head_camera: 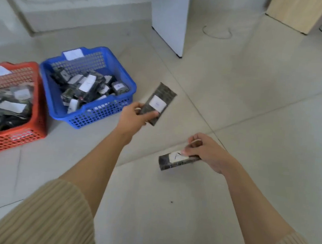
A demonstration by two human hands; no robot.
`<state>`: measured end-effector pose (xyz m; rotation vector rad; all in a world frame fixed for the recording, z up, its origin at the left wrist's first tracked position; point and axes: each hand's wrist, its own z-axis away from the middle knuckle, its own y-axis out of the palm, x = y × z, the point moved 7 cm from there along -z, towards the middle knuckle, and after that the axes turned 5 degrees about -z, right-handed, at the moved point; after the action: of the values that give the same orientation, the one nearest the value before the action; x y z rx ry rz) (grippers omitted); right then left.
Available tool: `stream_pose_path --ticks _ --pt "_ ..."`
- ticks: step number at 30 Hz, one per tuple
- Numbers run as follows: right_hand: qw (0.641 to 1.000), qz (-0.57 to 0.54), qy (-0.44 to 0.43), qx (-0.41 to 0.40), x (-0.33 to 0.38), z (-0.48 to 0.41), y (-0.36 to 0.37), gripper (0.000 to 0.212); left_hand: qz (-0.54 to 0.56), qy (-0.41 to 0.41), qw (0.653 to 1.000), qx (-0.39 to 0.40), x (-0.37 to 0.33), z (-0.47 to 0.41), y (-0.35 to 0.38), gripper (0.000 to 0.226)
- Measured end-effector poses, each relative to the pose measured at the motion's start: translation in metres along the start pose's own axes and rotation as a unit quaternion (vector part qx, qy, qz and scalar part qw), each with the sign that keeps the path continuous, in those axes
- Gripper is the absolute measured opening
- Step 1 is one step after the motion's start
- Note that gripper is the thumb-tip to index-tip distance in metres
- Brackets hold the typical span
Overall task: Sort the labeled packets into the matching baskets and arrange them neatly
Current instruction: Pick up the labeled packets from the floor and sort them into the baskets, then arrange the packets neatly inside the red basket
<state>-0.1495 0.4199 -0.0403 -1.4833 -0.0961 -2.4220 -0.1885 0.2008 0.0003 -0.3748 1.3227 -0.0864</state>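
Packets point(85, 89) with unreadable white labels point(87, 84) are heaped in the blue basket point(124, 74) and red basket point(41, 101) — the far packet point(163, 92) is gripped by the left hand point(132, 116), the near packet point(165, 162) pinched by the right hand point(208, 152).

The left hand point(132, 117) holds a dark packet point(157, 103) with a white label, just beside the blue basket point(99, 110). The right hand point(207, 151) holds another dark packet point(176, 160) low over the tiled floor point(253, 110). A red basket point(39, 112) sits touching the blue one. Both are full of packets.
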Motion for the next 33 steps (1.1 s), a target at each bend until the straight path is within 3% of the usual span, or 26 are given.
stream_pose_path --ticks 3,7,11,13,19,24,29,33 --pt "0.996 -0.026 -0.081 0.02 0.062 -0.03 0.062 0.032 0.057 0.026 0.985 -0.162 -0.01 -0.013 -0.094 0.017" --pt "0.98 -0.046 -0.186 0.047 0.144 -0.065 0.168 0.028 0.019 0.009 0.943 -0.333 0.015 -0.011 -0.229 0.026" --pt "0.977 -0.082 -0.188 0.053 0.189 -0.098 0.271 0.024 -0.029 -0.042 0.906 -0.421 0.05 0.011 -0.337 0.016" --pt "0.98 -0.088 -0.172 0.051 0.2 -0.109 0.315 0.02 -0.015 -0.082 0.896 -0.437 0.065 0.018 -0.376 0.025" --pt "0.984 -0.037 -0.173 -0.008 0.227 -0.122 0.386 0.023 0.0 -0.133 0.904 -0.407 0.083 0.004 -0.443 0.029" --pt "0.979 -0.041 -0.18 -0.088 0.237 -0.138 0.379 0.022 -0.145 -0.181 0.913 -0.336 0.109 -0.025 -0.457 0.06" --pt "0.949 0.049 -0.251 -0.186 0.242 -0.154 0.336 0.014 -0.252 -0.096 0.9 -0.343 0.076 -0.05 -0.416 0.058" --pt "0.938 0.093 -0.276 -0.189 0.238 -0.175 0.323 0.014 -0.349 -0.038 0.897 -0.27 0.063 -0.07 -0.371 0.054"
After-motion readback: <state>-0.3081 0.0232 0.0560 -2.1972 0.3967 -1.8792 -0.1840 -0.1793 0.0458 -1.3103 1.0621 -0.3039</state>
